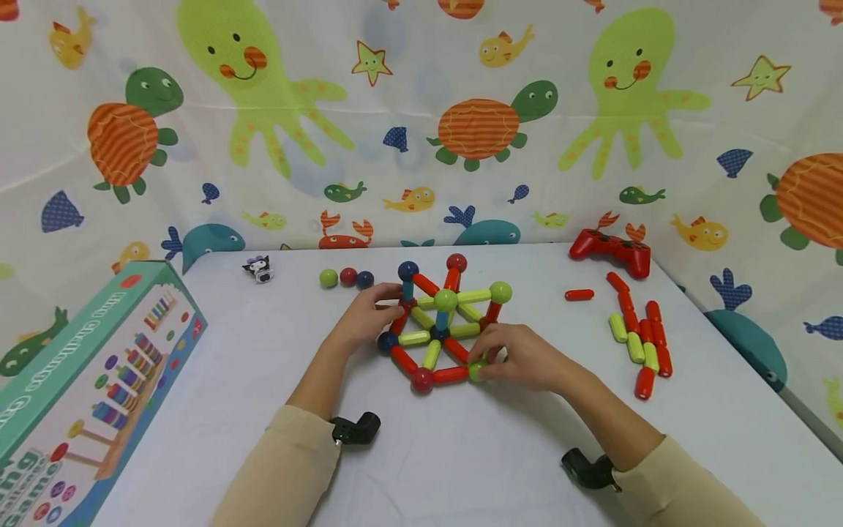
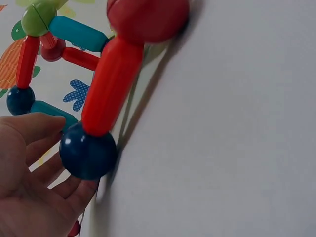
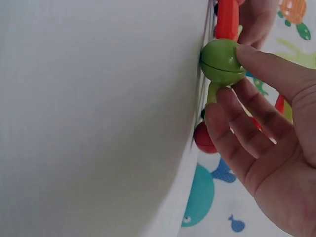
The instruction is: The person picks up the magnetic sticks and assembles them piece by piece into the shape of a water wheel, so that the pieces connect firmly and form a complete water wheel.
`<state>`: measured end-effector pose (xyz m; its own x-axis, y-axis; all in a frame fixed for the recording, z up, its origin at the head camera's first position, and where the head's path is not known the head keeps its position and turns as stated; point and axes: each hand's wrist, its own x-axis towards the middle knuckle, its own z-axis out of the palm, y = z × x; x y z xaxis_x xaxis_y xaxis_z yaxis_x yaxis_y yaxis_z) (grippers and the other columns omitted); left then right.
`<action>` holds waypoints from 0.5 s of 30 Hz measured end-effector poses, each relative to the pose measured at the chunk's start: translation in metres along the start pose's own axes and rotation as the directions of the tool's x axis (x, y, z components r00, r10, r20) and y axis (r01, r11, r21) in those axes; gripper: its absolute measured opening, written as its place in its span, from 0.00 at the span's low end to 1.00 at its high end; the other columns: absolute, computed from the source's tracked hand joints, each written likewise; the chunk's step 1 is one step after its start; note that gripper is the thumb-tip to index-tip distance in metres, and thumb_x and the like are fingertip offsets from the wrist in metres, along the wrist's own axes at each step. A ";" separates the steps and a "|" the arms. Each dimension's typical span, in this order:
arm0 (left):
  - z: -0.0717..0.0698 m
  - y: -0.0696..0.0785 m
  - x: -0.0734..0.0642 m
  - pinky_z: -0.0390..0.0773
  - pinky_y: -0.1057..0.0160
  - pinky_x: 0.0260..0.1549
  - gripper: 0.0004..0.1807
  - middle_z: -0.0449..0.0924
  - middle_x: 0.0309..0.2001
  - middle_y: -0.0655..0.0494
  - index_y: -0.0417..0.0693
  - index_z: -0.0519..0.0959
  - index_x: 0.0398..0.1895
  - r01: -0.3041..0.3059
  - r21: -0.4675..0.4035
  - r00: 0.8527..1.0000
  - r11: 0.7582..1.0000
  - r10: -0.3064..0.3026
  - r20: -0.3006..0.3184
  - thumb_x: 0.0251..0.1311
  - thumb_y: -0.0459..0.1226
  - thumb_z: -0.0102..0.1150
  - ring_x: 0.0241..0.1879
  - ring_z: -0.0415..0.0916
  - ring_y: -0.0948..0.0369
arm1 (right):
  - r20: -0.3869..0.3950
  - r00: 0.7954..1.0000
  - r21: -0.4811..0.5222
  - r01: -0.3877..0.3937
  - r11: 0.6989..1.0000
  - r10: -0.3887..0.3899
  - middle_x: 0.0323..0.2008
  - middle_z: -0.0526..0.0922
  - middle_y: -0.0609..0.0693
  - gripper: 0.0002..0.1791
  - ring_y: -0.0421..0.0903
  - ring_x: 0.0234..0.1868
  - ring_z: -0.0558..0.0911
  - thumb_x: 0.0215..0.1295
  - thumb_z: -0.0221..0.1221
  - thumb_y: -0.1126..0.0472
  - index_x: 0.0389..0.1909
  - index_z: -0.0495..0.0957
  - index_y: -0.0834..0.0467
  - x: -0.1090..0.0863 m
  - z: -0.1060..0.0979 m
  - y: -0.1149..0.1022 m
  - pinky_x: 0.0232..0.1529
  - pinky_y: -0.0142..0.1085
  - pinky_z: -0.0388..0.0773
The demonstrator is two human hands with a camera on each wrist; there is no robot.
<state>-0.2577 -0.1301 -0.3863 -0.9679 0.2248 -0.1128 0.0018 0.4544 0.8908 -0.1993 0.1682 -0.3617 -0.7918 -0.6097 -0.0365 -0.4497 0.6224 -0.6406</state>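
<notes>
A toy structure of magnetic sticks and balls (image 1: 415,338) stands on the white table, a wheel-like base with upright sticks at the back. My left hand (image 1: 364,316) holds its left side; in the left wrist view the thumb lies along a teal stick (image 2: 52,112), and the fingers reach behind a dark blue ball (image 2: 88,150). My right hand (image 1: 520,357) pinches the green ball (image 3: 222,61) at the front right corner, where a red stick (image 1: 451,375) joins it to a red ball (image 1: 422,380).
Loose red and green sticks (image 1: 635,347) lie at the right, near a red game controller (image 1: 610,252). Green, red and blue balls (image 1: 347,277) sit behind the left hand, with a small figurine (image 1: 259,268) farther left. A game box (image 1: 99,380) stands at the left edge.
</notes>
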 end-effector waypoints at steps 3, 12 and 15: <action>-0.003 -0.002 -0.005 0.73 0.45 0.68 0.27 0.72 0.72 0.47 0.49 0.70 0.74 0.006 0.019 1.000 1.000 -0.005 -0.011 0.73 0.38 0.55 0.71 0.71 0.45 | -0.026 1.000 -0.028 -0.013 1.000 0.012 0.44 0.85 0.46 0.11 0.45 0.47 0.81 0.62 0.71 0.63 0.46 0.87 0.52 0.000 -0.003 0.004 0.47 0.34 0.83; -0.006 -0.003 -0.019 0.78 0.45 0.64 0.27 0.74 0.71 0.49 0.52 0.71 0.74 0.027 0.066 0.999 0.997 -0.026 -0.019 0.72 0.39 0.58 0.68 0.74 0.46 | -0.095 0.991 -0.038 -0.095 0.995 0.091 0.47 0.85 0.48 0.11 0.47 0.48 0.84 0.65 0.68 0.65 0.48 0.86 0.53 -0.002 -0.016 0.024 0.51 0.43 0.85; -0.006 -0.004 -0.023 0.78 0.45 0.64 0.28 0.74 0.71 0.49 0.54 0.71 0.74 0.026 0.066 1.000 0.998 -0.025 -0.014 0.72 0.39 0.59 0.67 0.75 0.46 | -0.107 0.989 -0.026 -0.107 0.994 0.104 0.49 0.85 0.50 0.12 0.49 0.50 0.84 0.66 0.67 0.66 0.49 0.86 0.53 -0.002 -0.020 0.029 0.52 0.45 0.85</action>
<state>-0.2373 -0.1422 -0.3843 -0.9710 0.2016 -0.1288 -0.0065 0.5158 0.8567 -0.2189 0.1976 -0.3653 -0.8737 -0.4860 -0.0208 -0.3728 0.6966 -0.6130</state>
